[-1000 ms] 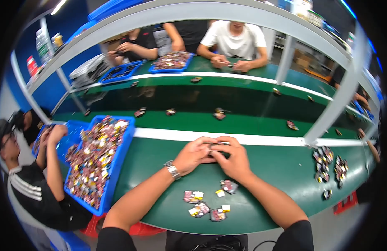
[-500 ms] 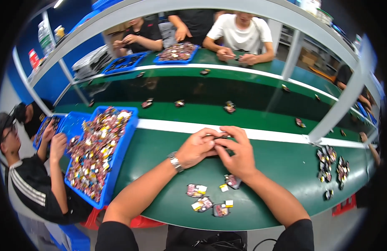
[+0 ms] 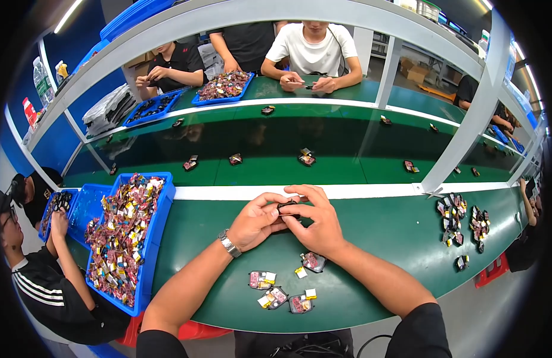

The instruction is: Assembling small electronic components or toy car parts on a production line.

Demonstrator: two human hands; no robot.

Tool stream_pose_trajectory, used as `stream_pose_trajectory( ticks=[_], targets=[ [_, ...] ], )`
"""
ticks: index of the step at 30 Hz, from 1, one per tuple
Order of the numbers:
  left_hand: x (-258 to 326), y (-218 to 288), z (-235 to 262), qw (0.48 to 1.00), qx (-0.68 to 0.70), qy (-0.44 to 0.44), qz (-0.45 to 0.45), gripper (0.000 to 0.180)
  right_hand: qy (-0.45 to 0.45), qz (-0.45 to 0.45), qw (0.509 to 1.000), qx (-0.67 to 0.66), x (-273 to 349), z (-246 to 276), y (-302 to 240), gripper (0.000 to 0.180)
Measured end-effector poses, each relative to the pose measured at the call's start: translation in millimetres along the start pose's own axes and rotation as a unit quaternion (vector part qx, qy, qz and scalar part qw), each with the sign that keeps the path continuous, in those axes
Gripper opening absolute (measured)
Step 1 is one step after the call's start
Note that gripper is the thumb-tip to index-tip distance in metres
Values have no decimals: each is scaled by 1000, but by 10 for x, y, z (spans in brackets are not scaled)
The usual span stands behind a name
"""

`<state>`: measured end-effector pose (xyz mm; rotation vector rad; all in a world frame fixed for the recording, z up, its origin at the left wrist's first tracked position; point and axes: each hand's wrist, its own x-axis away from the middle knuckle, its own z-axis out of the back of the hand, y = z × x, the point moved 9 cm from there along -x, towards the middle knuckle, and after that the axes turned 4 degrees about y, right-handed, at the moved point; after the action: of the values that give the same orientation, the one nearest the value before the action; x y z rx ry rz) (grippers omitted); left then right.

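The long green work table (image 3: 371, 232) runs across the view, with a white stripe (image 3: 359, 191) along its middle. At its left end stands a blue rectangular plastic tray (image 3: 155, 238), which is full of small parts in red and yellow colours. Near the middle of the table, the left hand (image 3: 256, 222) and the right hand (image 3: 316, 222) are together, and the fingertips of both are closed around one small dark part (image 3: 286, 207). This part is held just above the table, between the thumbs and the first fingers. The left wrist carries a silver metal watch (image 3: 229, 244). In front of the hands, near the table edge, lie a few small flat parts with red and yellow labels (image 3: 280, 289). At the right end there is another group of small dark parts (image 3: 461, 218).
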<state>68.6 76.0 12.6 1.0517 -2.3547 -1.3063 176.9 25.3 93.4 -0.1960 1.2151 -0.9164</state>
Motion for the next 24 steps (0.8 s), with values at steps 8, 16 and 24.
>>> stream_pose_trajectory(
  ticks=[8, 16, 24],
  targets=[
    [-12, 72, 6, 995, -52, 79, -29, 26, -47, -51, 997, -36, 10, -92, 109, 19],
    [-32, 21, 35, 994, -39, 102, 2, 29, 29, 93, 992, 81, -69, 28, -67, 17],
    [-14, -11, 78, 993, -38, 107, 14, 31, 13, 87, 987, 136, -22, -28, -118, 16]
  ],
)
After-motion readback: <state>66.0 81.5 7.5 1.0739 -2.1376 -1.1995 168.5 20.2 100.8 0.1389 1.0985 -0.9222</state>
